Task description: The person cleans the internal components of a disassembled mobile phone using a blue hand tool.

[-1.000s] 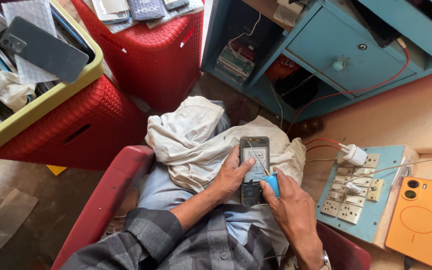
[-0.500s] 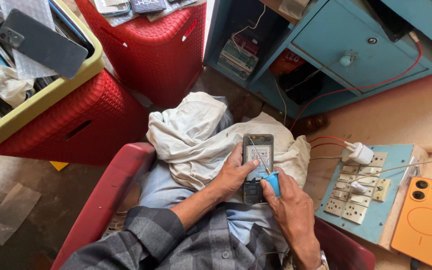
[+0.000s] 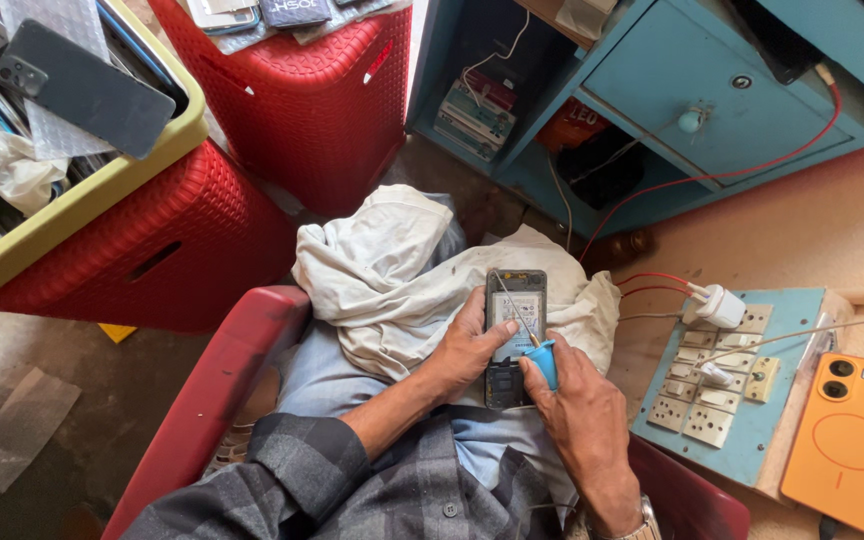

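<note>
Red baskets point(image 3: 322, 100) crowd nearby; left hand point(image 3: 467, 350) fingers grasp opened phone point(image 3: 514, 335), right hand point(image 3: 582, 420) fingers pinch screwdriver point(image 3: 532, 340).

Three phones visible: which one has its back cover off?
The dark phone on the lap, gripped by the left hand; the orange phone and grey phone are closed.

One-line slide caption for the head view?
Left hand steadies an opened phone on a white cloth while right hand works a blue-handled screwdriver on it.

red crates point(image 3: 322, 110), blue cabinet point(image 3: 692, 90)
</note>
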